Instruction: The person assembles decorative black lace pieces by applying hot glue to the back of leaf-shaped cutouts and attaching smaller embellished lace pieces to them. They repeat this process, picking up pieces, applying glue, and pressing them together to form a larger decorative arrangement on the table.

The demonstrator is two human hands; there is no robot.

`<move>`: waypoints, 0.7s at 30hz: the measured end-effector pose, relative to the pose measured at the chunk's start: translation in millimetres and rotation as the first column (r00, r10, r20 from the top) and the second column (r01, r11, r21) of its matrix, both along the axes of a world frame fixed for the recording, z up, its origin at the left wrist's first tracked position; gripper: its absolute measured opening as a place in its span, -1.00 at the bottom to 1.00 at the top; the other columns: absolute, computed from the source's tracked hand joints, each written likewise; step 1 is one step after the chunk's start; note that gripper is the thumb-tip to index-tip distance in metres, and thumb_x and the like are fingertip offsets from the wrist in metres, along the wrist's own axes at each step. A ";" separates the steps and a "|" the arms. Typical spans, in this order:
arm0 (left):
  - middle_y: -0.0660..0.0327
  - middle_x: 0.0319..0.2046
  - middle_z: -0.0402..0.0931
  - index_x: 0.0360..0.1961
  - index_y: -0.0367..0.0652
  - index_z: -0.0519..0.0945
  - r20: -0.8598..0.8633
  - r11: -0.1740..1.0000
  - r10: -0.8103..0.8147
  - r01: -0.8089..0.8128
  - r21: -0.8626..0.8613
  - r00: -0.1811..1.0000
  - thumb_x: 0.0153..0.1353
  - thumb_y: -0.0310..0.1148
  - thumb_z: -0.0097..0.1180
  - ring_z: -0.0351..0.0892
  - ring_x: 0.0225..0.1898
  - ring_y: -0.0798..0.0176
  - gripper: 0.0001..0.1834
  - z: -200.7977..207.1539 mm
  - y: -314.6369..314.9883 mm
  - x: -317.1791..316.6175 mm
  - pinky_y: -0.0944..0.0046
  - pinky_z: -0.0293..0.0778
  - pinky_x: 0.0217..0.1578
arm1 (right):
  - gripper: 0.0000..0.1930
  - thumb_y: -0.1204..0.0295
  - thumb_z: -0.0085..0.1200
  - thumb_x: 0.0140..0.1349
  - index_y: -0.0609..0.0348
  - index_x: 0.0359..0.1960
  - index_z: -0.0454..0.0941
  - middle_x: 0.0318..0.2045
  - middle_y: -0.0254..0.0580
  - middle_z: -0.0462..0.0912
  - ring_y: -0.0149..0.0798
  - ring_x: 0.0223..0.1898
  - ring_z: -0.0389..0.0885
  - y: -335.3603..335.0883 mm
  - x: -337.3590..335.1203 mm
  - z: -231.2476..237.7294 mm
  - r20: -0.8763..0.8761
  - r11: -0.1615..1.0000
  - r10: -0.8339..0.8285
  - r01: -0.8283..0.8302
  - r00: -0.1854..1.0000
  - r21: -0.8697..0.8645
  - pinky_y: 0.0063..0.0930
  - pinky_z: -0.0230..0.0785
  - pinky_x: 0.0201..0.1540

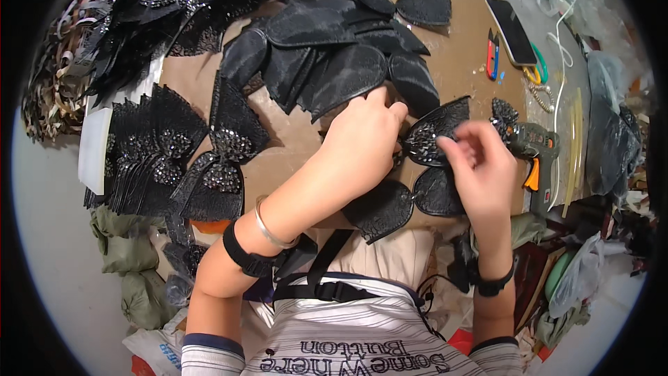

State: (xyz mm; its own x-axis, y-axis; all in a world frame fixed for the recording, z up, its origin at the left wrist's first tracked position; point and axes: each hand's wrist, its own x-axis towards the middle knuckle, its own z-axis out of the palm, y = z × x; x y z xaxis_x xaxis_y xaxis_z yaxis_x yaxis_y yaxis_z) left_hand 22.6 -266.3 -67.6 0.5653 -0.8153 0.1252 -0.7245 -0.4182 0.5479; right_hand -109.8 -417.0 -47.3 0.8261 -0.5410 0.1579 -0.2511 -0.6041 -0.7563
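Note:
My left hand [365, 136] reaches across the middle of the table with its fingers curled at the edge of a pile of smooth black fabric pieces [316, 24]. Most of its fingertips are hidden, and so is whatever they hold. Beside it lies a black bow with dark sparkling beads [422, 145]. Over that bow's right side is my right hand [483, 167], its fingers loosely bent, thumb and forefinger apart, with nothing visible between them. Closer to me lies another textured black bow [381, 212], partly beneath the right hand.
Several beaded black bows [163, 157] stand in a row at left, beside a loose one [223, 146]. More black pieces [160, 0] heap up at the far left. At right are a glue gun [539, 153], glue sticks [576, 146], red-and-blue snips [492, 56], a phone [511, 31] and a white cable [560, 42].

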 end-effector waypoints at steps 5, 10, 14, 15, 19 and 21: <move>-0.11 -0.43 0.57 -0.20 -0.30 0.40 -0.256 0.994 0.002 -0.030 -0.103 0.967 0.10 -0.54 0.29 0.58 -0.29 -0.25 -0.69 54.1 22.1 3.2 0.05 0.50 -0.29 | -0.93 0.59 0.22 0.26 0.33 -0.38 0.60 -0.50 -0.40 0.50 -0.62 -0.47 0.44 2.8 -45.1 32.9 -0.029 0.925 -0.113 0.116 0.993 0.362 -0.73 0.22 -0.44; 0.23 -0.33 0.43 -0.19 -0.29 0.38 -0.602 0.960 -0.074 -0.108 -0.260 0.795 0.18 -0.62 0.27 0.51 -0.24 0.33 -0.71 72.8 49.2 -21.5 0.37 0.46 -0.13 | -0.73 0.57 0.26 0.23 0.40 -0.05 0.58 -0.17 -0.17 0.72 -0.38 -0.20 0.70 27.8 -16.9 46.4 0.256 0.370 0.011 -0.242 0.967 0.897 -0.49 0.58 -0.15; 0.32 -0.28 0.35 -0.18 -0.28 0.41 -0.701 0.951 0.035 -0.240 -0.196 0.713 0.15 -0.65 0.29 0.42 -0.16 0.46 -0.69 71.6 74.5 -46.6 0.38 0.45 -0.03 | -0.81 0.56 0.27 0.22 0.33 -0.14 0.65 -0.31 -0.28 0.70 -0.48 -0.31 0.63 51.4 -12.5 49.6 0.182 0.553 0.060 -0.184 0.981 0.812 -0.59 0.50 -0.21; 0.29 -0.24 0.40 -0.18 -0.29 0.42 -0.714 0.944 0.064 -0.274 -0.183 0.698 0.13 -0.66 0.30 0.46 -0.12 0.45 -0.69 64.0 82.4 -52.2 0.36 0.46 -0.02 | -0.82 0.57 0.26 0.22 0.34 -0.15 0.65 -0.35 -0.30 0.67 -0.49 -0.33 0.60 58.1 -10.5 41.1 0.260 0.647 0.113 -0.270 0.959 0.713 -0.58 0.48 -0.24; 0.22 -0.23 0.63 0.04 -0.37 0.50 -0.750 0.905 0.196 -0.411 -0.110 0.631 0.16 -0.63 0.29 0.61 -0.18 0.38 -0.59 60.0 101.5 -71.3 0.38 0.51 -0.11 | -0.76 0.66 0.22 0.09 0.35 -0.16 0.65 -0.42 -0.14 0.59 -0.32 -0.43 0.58 70.8 -10.6 32.0 0.328 0.885 0.393 -0.450 0.859 0.119 -0.48 0.43 -0.37; 0.16 -0.27 0.71 -0.10 -0.34 0.62 -0.584 0.916 0.231 -0.376 -0.138 0.778 0.18 -0.54 0.32 0.65 -0.23 0.42 -0.74 62.4 110.6 -78.8 0.38 0.54 -0.20 | -0.72 0.68 0.22 0.06 0.35 -0.14 0.65 -0.42 -0.13 0.60 -0.30 -0.44 0.58 82.1 -10.2 31.1 0.307 0.900 0.408 -0.435 0.860 0.019 -0.46 0.42 -0.39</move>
State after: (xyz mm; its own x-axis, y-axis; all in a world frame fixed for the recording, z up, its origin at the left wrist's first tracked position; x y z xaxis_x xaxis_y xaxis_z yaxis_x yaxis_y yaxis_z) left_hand -56.3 -155.7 -5.2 0.8096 -0.5751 -0.1175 -0.1303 -0.3713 0.9193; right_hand -120.1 -334.9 -16.2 0.9028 -0.1734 0.3936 0.2499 -0.5333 -0.8082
